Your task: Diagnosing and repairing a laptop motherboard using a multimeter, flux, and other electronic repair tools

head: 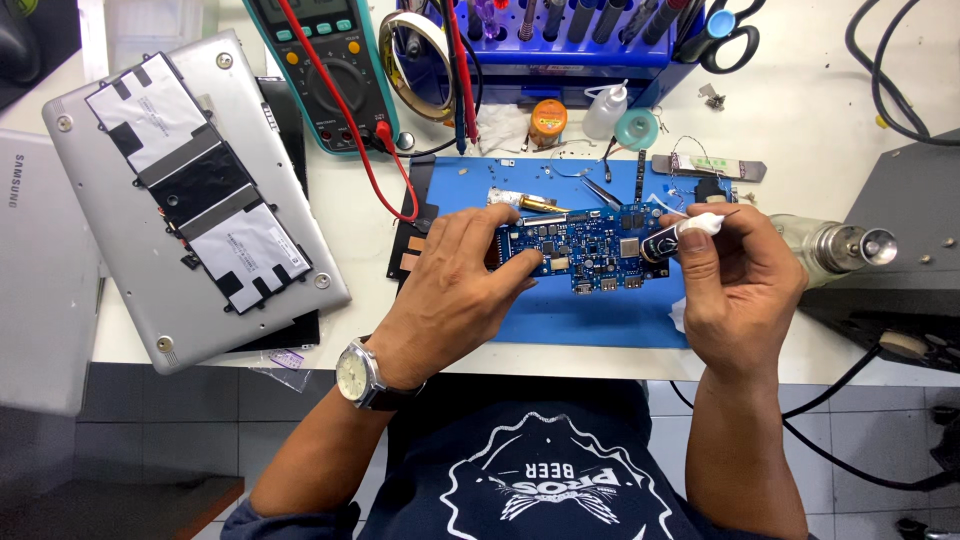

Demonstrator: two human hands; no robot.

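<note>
Opened silver laptop (pixel 190 200) sits far left, blue mat (pixel 590 315) in the middle of the bench. Over the mat, the left hand (pixel 460 290) pinches the blue circuit board (pixel 585 250) by its left edge. The right hand (pixel 735 290) is clamped on a small white-tipped tool (pixel 690 228) touching the board's right end.
</note>
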